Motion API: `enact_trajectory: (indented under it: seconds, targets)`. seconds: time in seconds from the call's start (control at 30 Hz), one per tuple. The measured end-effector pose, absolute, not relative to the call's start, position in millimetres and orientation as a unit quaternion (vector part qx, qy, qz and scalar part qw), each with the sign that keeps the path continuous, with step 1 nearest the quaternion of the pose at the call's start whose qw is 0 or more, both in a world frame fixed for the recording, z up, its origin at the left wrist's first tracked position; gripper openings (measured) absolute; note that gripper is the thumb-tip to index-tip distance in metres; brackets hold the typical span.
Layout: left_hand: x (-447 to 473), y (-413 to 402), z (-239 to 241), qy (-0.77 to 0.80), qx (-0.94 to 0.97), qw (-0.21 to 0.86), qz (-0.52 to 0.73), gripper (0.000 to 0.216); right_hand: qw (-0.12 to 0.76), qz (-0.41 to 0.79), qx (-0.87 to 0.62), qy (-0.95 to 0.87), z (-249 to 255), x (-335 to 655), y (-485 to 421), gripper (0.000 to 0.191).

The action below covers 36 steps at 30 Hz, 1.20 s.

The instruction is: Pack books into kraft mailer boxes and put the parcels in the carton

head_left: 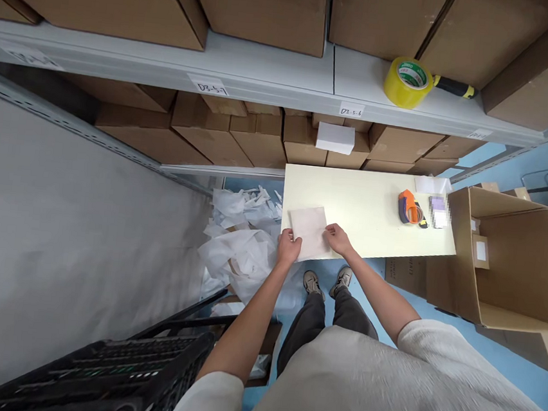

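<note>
A flat, pale square packet (309, 231) lies near the left end of the cream tabletop (352, 197). Its kind does not show clearly; the surface looks like plain white wrapping or a thin pouch. My left hand (289, 246) grips its lower left edge, thumb on top and fingers curled at the side. At the packet's right edge, my right hand (338, 239) is closed in a pinch on the border. Farther right on the table sit an orange tape dispenser (408, 207) and a small purple-and-white item (438, 211), blurred out.
A yellow tape roll (408, 83) and a black-and-yellow cutter (454, 87) rest on the shelf (268, 69) among cartons. A large open carton (524, 268) stands right of the table. Crumpled white wrapping (244, 261) heaps at left, and a black crate (141, 374) is lower left.
</note>
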<state>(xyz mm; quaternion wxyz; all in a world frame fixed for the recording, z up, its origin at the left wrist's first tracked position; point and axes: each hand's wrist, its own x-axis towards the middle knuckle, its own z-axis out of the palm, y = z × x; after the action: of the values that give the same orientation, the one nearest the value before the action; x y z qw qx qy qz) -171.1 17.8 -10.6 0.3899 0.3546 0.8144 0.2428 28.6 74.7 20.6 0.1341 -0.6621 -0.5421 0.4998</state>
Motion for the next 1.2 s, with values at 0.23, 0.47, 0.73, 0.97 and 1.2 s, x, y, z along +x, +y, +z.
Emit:
enact_trajectory:
  seconds: [0.23, 0.47, 0.73, 0.97, 1.2]
  targets:
    - [-171, 15, -6, 0.819, 0.393, 0.359, 0.215, 0.052, 0.125, 0.484, -0.668, -0.551, 23, 27, 76, 0.016]
    - [-165, 1, -3, 0.792, 0.458, 0.344, 0.211, 0.043, 0.131, 0.483, -0.677, -0.539, 22, 28, 70, 0.018]
    - [-147, 23, -2, 0.780, 0.494, 0.333, 0.192, 0.041, 0.155, 0.468, -0.688, -0.532, 21, 44, 75, 0.021]
    - [-106, 53, -3, 0.754, 0.519, 0.347, 0.204, 0.032, 0.170, 0.437, -0.715, -0.519, 19, 80, 93, 0.025]
    - [-53, 97, -1, 0.716, 0.532, 0.381, 0.242, 0.054, 0.193, 0.401, -0.733, -0.515, 17, 133, 123, 0.027]
